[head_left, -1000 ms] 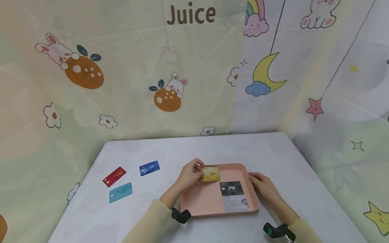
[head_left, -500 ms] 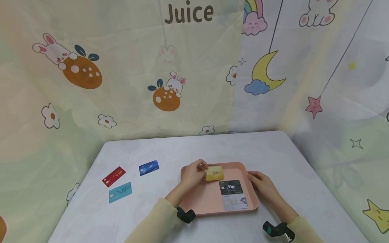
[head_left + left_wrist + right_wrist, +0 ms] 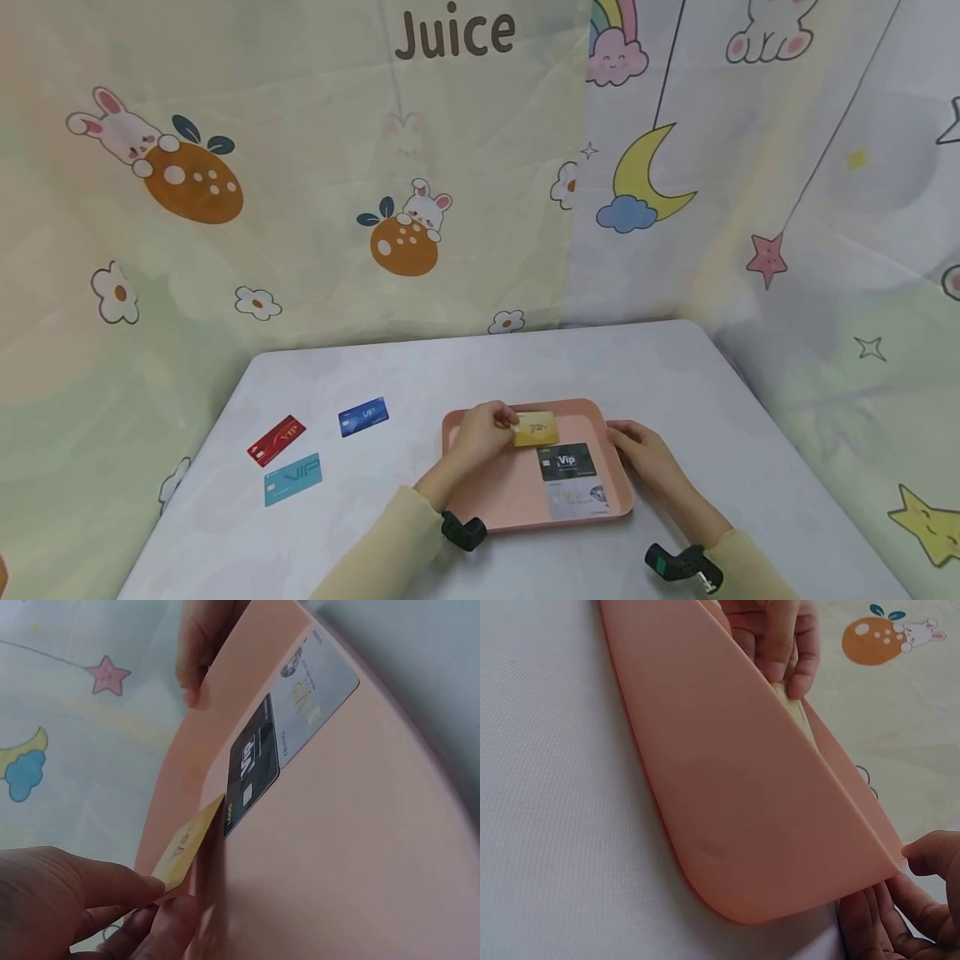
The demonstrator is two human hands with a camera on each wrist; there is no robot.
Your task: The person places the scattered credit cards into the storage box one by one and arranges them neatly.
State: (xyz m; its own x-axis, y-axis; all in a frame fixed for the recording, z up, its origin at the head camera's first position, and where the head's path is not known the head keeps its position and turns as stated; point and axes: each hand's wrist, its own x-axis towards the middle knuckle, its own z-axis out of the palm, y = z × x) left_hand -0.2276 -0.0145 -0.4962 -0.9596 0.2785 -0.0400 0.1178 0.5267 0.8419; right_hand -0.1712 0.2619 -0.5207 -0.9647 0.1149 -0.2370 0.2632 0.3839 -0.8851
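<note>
White tabletop point(image 3: 375, 475), pink tray point(image 3: 498, 497), cartoon-print backdrop point(image 3: 300, 167)

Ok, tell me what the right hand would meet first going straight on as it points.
The side of the pink tray, at once: the right hand grips it. Beyond that, perhaps the yellow card.

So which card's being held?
The yellow rectangular card, pinched in the left grip; the black card and silver card lie in the pink rectangular tray, the red card, blue card and teal card on the white table.
</note>
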